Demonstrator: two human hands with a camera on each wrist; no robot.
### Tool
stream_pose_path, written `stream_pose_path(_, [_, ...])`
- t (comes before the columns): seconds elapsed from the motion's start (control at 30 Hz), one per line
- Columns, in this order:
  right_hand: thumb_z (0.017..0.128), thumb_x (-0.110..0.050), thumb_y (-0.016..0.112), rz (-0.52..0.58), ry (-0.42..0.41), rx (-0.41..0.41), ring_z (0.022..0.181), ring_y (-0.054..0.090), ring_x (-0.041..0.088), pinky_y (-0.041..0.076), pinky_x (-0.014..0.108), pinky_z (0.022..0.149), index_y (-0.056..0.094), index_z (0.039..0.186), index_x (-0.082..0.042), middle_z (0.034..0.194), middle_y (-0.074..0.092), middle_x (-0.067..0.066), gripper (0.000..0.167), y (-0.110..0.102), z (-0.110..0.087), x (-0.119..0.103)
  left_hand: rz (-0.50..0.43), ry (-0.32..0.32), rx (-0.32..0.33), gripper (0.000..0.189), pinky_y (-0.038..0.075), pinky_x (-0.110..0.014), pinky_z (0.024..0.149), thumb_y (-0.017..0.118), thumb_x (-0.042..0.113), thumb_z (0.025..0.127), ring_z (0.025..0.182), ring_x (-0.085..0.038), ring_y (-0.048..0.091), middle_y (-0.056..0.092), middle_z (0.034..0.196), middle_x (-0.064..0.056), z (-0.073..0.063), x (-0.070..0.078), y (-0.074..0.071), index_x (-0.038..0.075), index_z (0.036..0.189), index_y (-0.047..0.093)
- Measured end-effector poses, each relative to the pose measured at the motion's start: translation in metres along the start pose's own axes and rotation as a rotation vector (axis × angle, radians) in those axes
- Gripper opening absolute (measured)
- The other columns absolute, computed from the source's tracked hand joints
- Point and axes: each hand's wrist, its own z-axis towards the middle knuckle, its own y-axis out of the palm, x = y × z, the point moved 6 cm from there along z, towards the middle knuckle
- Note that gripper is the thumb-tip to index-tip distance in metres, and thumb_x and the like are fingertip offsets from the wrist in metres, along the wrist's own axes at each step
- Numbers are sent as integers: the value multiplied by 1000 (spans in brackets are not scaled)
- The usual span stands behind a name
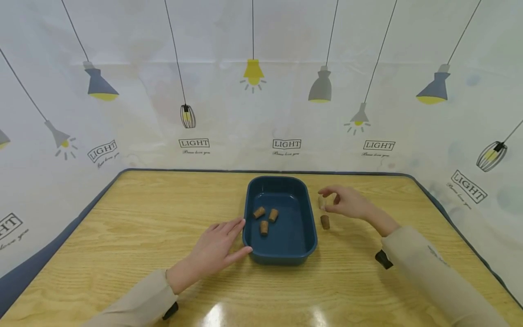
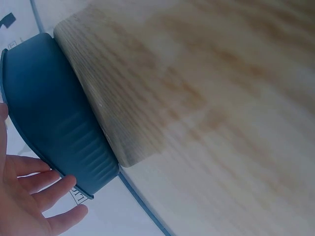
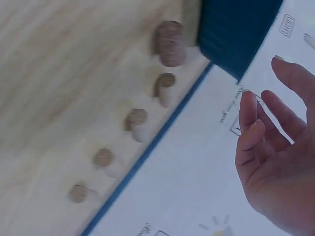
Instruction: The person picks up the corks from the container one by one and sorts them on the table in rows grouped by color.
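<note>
A dark blue rectangular dish stands on the table with three brown corks in it, among them a cork lying lowest in the head view. My left hand touches the dish's left rim with straight, spread fingers; the left wrist view has the fingertips along that rim. To the right of the dish, my right hand hovers with thumb and fingers parted. A cork lies just below it, and a pale shape shows between its fingertips. Nothing is held by that hand in the right wrist view.
Several corks form a row on the table in the right wrist view, the largest-looking cork beside the dish wall. The wooden table has a dark blue edge, with a lamp-print backdrop behind it.
</note>
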Motion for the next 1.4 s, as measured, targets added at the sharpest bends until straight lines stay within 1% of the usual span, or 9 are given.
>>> stream_pose_path(0.13, [81,-14,64,-22,-17,20,63,55,13,46,30,57,53,116,3,104,57,18,40,-9,15,-11,-2,3,4,70,37,-43,88,38,56,87,112,-24,45,43,130,-11,0,0,0,2,129,44])
stream_pose_path(0.4, [81,-21,65,-113,-11,29,75,57,21,46,36,67,54,117,-3,103,58,13,41,-21,46,-36,2,13,13,69,37,-41,88,37,57,87,112,-23,45,43,130,-11,1,-1,0,2,129,44])
stream_pose_path(0.63, [84,-24,61,-90,5,44,75,58,21,46,37,68,54,118,-5,102,59,11,40,-23,71,-64,4,30,51,70,39,-41,87,37,57,87,111,-23,46,45,128,-12,2,-1,-1,1,127,47])
stream_pose_path(0.73, [84,-25,61,-78,10,52,74,58,20,46,35,68,55,117,-6,101,59,9,38,-19,81,-75,8,36,66,70,40,-41,85,37,57,87,109,-23,47,46,127,-12,2,-1,-1,0,125,49])
stream_pose_path(0.9, [84,-25,61,-63,27,60,79,57,22,45,35,70,57,115,-6,102,59,11,37,-7,93,-88,1,23,52,69,40,-41,85,37,57,87,109,-23,47,45,128,-11,1,-2,0,1,127,47])
stream_pose_path(1.03, [84,-27,60,-67,49,14,91,55,25,43,38,78,56,115,-5,104,59,14,38,8,100,-92,-9,12,19,70,39,-42,87,36,57,87,111,-23,46,43,130,-10,1,-2,0,2,129,45])
stream_pose_path(1.13, [84,-28,60,-69,93,-38,95,54,24,42,37,81,56,115,-4,104,60,13,40,19,106,-89,-10,8,5,71,38,-42,87,34,58,87,111,-23,46,42,131,-10,0,-2,1,2,130,44])
stream_pose_path(1.27, [84,-26,61,33,196,-119,85,58,25,47,32,72,52,118,0,104,57,15,44,34,109,-82,-8,7,8,70,38,-42,87,35,58,87,111,-23,46,42,131,-10,0,-3,2,2,130,44])
stream_pose_path(1.4, [84,-26,61,91,283,-152,70,60,22,48,28,62,50,120,1,103,56,14,47,44,109,-76,-5,7,11,70,39,-42,87,35,57,87,111,-23,46,42,131,-10,0,-3,1,2,130,44])
